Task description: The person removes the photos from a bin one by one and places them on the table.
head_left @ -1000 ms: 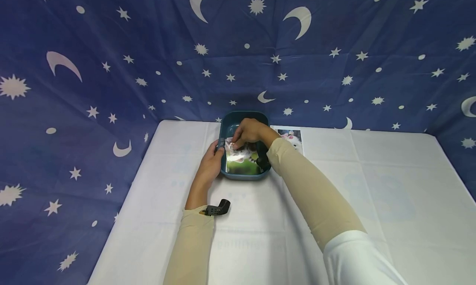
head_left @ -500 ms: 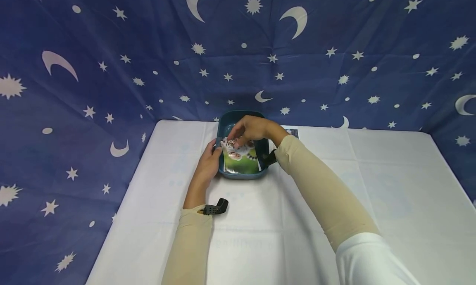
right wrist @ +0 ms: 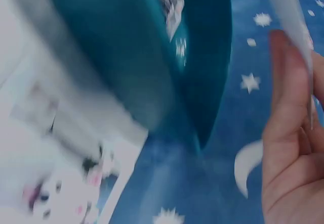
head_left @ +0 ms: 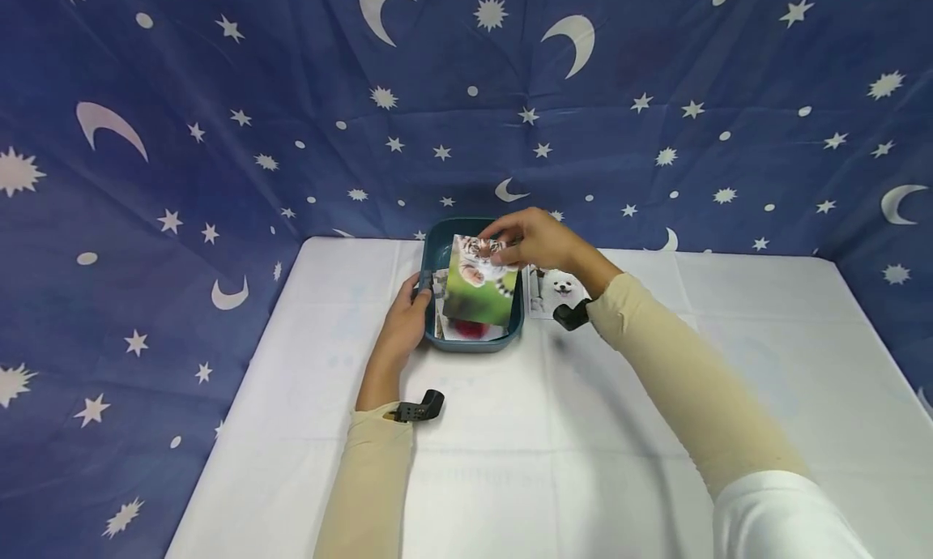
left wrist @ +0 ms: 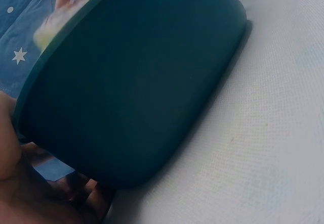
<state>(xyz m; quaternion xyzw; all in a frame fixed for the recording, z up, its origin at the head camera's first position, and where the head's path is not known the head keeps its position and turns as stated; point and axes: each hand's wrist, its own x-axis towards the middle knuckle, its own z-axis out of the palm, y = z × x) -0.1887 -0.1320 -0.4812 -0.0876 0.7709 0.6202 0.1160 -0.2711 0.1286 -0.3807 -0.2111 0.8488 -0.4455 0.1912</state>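
Near the back of the table stands a teal plastic bin (head_left: 472,346), its outer wall (left wrist: 142,92) filling the left wrist view. My left hand (head_left: 404,320) grips the bin's left side, thumb at the rim. Above the bin my right hand (head_left: 541,239) pinches a tiger photo (head_left: 470,298) by its upper right edge. In the right wrist view that photo (right wrist: 291,14) appears nearly edge-on between thumb and fingers. Inside the bin, partly covered by the tiger photo, lie other photos, one with a red patch (head_left: 468,330).
A white dog photo (head_left: 560,288) lies on the table just right of the bin, partly hidden by the right wrist. White cloth covers the table (head_left: 481,494). A blue curtain with moons and stars (head_left: 437,97) hangs close behind the bin.
My right hand has lifted the tiger photo up off the others in the bin and moved right, uncovering the red-patched photo. The left hand keeps its hold on the bin.
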